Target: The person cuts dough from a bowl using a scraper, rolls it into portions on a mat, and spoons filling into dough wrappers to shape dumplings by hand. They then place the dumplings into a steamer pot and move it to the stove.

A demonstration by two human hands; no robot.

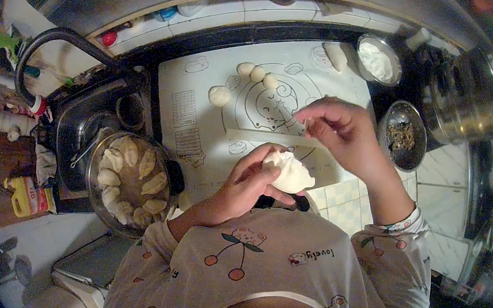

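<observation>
My left hand (pixel 245 182) holds a pleated white dough bun (pixel 288 172) just in front of my chest, fingers and thumb around it. Up and to the right, apart from the bun, my right hand (pixel 336 129) hangs over the mat with its fingers bent and thumb close to the fingertips; whether anything small is between them is hard to see. Beyond my hands, a printed white mat (pixel 197 140) carries a round dough piece (pixel 219 96) and several small dough balls (pixel 258 73) in a row. A longer dough piece (pixel 336 57) lies near the mat's far right corner.
Several shaped dumplings fill a round glass dish (pixel 92 175) at left, beside the black sink (pixel 81 129) and curved faucet (pixel 63 34). On the right stand a bowl of flour (pixel 378 60), a bowl of dark filling (pixel 402 138) and a steel pot (pixel 471 101).
</observation>
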